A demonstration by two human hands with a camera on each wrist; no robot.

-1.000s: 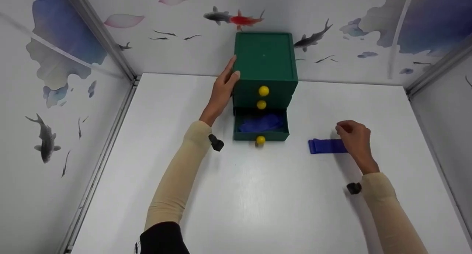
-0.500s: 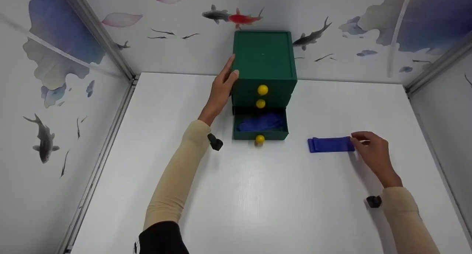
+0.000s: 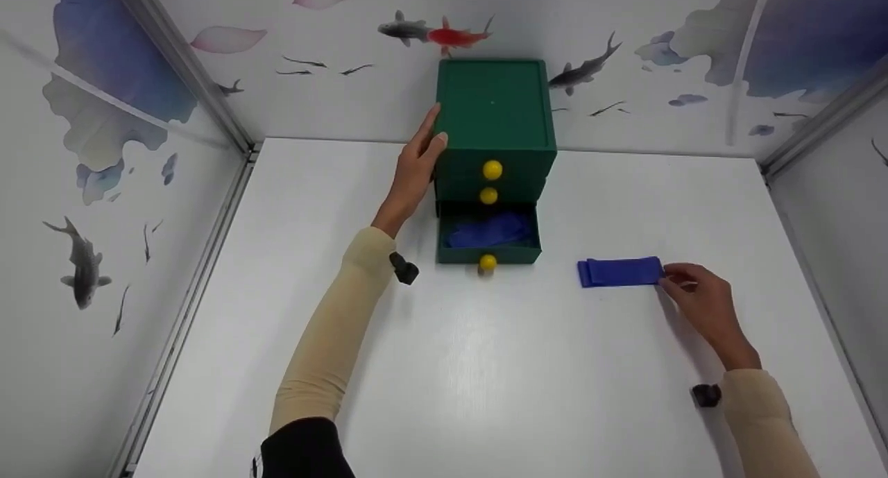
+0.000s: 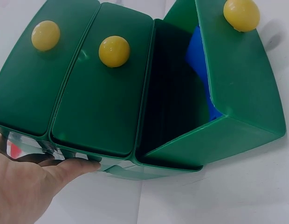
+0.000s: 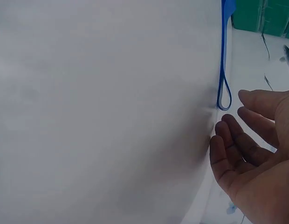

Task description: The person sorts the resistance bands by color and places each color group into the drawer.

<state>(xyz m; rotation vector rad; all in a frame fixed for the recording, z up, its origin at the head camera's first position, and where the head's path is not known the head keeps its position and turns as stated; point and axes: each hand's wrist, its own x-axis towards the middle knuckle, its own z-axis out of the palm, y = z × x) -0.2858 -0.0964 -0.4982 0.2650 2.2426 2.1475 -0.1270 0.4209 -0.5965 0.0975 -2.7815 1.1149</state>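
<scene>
A green drawer cabinet [image 3: 494,107] with round yellow knobs stands against the back wall. Its bottom drawer [image 3: 458,256] is pulled out, and crumpled blue material [image 3: 489,229] lies inside. My left hand [image 3: 413,173] rests against the cabinet's left side, thumb near the top front edge; in the left wrist view the thumb [image 4: 72,169] lies along that side. On the table to the right is a flat, folded blue strip [image 3: 621,272]. My right hand [image 3: 701,301] is at the strip's right end. In the right wrist view its loosely bent fingers stand just apart from the looped end [image 5: 224,100].
The white table [image 3: 444,367] meets a back wall [image 3: 333,103] printed with fish and a left wall [image 3: 139,270]. Metal corner posts [image 3: 194,69] edge the walls. Small black cameras [image 3: 404,268] sit at both wrists.
My right hand has moved from above the strip to its right end, rightward and toward me, then slightly lower. My left hand stays on the cabinet. The strip and drawer look unmoved.
</scene>
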